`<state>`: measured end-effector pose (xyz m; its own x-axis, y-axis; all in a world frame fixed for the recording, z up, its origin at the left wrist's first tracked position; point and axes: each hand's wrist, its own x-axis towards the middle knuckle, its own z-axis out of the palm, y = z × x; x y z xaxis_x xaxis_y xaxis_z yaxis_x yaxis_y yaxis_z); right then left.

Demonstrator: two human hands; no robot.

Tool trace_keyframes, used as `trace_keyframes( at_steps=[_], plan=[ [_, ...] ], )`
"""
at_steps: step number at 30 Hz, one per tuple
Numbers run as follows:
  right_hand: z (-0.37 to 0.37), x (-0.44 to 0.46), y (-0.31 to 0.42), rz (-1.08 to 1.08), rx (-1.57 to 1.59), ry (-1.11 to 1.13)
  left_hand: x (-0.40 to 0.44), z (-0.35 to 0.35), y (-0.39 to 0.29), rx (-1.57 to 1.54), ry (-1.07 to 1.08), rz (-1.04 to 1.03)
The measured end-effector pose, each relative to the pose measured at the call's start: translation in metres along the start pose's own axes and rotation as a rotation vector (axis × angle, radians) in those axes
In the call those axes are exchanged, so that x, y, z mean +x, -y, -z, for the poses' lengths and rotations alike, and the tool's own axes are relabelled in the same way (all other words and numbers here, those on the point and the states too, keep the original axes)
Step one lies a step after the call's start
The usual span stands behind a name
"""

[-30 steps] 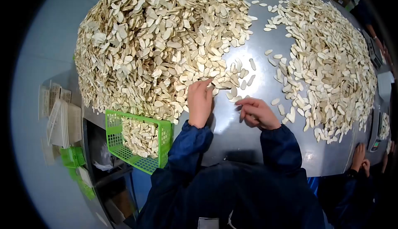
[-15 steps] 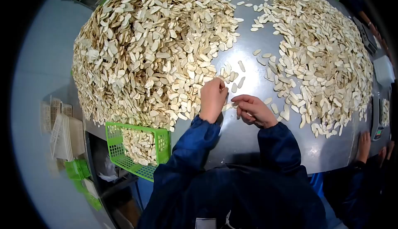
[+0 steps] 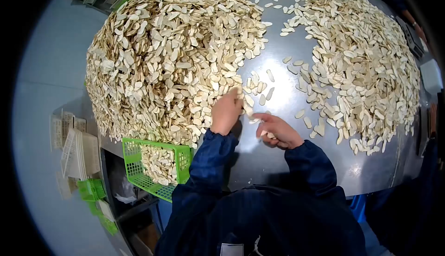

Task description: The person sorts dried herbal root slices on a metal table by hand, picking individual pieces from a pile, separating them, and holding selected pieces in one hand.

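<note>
A large heap of pale dried slices (image 3: pixel 171 61) covers the left of the metal table. At its lower right edge my left hand (image 3: pixel 227 111) is bent over the slices, its fingertips blurred and what they hold unclear. Just to the right, my right hand (image 3: pixel 279 131) is curled around pale slices, with its index finger pointing left at a slice between the hands. Several loose slices (image 3: pixel 263 99) lie beyond my hands. The green basket (image 3: pixel 183 164), tilted at the heap's near edge, contains more slices.
A second slice heap (image 3: pixel 366 66) spreads over the right of the metal table (image 3: pixel 245 172). White baskets (image 3: pixel 81 154) and small green baskets (image 3: pixel 92 189) stand at the left. A white container (image 3: pixel 431 77) and another person's hand (image 3: pixel 433 117) are at the far right.
My left hand has shifted left from its place half a second ago, while my right hand moved slightly left and nearer me. The other person's hands left the table's near right edge.
</note>
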<state>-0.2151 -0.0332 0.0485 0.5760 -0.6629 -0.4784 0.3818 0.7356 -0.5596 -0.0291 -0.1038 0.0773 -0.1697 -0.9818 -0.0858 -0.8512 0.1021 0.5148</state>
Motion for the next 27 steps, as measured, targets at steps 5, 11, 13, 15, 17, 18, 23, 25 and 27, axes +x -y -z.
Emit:
trace_keyframes(
  at_steps=[5, 11, 13, 15, 17, 18, 23, 25, 27],
  plan=[
    [0.036, -0.001, 0.019, 0.573, 0.232, -0.334, -0.009, 0.000, -0.009, -0.234, 0.291, -0.197],
    [0.050, -0.004, 0.024, 0.695, 0.307, -0.226, 0.037, -0.009, -0.004, -0.184, -0.060, -0.114],
    [0.045, -0.003, 0.024, 0.647, 0.291, -0.249, 0.049, -0.016, -0.008, -0.095, -0.105, -0.133],
    [0.045, 0.000, 0.021, 0.623, 0.289, -0.220, 0.054, -0.025, -0.008, 0.011, -0.141, -0.193],
    [0.044, -0.001, 0.019, 0.617, 0.249, -0.204, 0.054, -0.031, -0.008, 0.089, -0.178, -0.280],
    [0.042, -0.002, 0.020, 0.602, 0.248, -0.213, 0.055, -0.030, -0.007, 0.005, -0.119, -0.234],
    [0.038, -0.001, 0.020, 0.577, 0.200, -0.219, 0.047, -0.014, -0.009, -0.304, 0.009, -0.028],
    [0.036, -0.001, 0.019, 0.573, 0.207, -0.217, 0.045, -0.022, -0.006, -0.055, -0.274, -0.269],
    [0.037, 0.000, 0.018, 0.582, 0.196, -0.222, 0.042, -0.023, -0.013, 0.089, -0.192, -0.331]
  ],
)
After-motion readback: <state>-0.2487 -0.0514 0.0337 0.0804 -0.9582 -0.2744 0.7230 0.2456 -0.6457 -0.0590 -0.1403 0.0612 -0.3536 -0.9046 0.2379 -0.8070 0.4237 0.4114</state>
